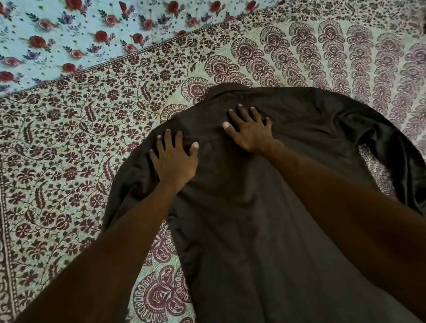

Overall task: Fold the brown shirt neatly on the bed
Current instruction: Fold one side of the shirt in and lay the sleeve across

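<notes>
Patterned bedspread (81, 136) bears the brown shirt (250, 222), left hand (174, 159) and right hand (249, 129) pressing flat, fingers spread; its right-side sleeve may bunch.

The brown shirt (252, 235) runs off the bottom edge, its hem unseen; far floral sheet (66, 32) blurred.

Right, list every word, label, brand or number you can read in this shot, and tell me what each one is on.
There is no readable text.
The brown shirt shows no tag, logo or print on the side facing up, where the left hand and right hand rest.
The patterned bedspread and the rose-print sheet carry only floral and paisley motifs, no letters or numbers.
</notes>
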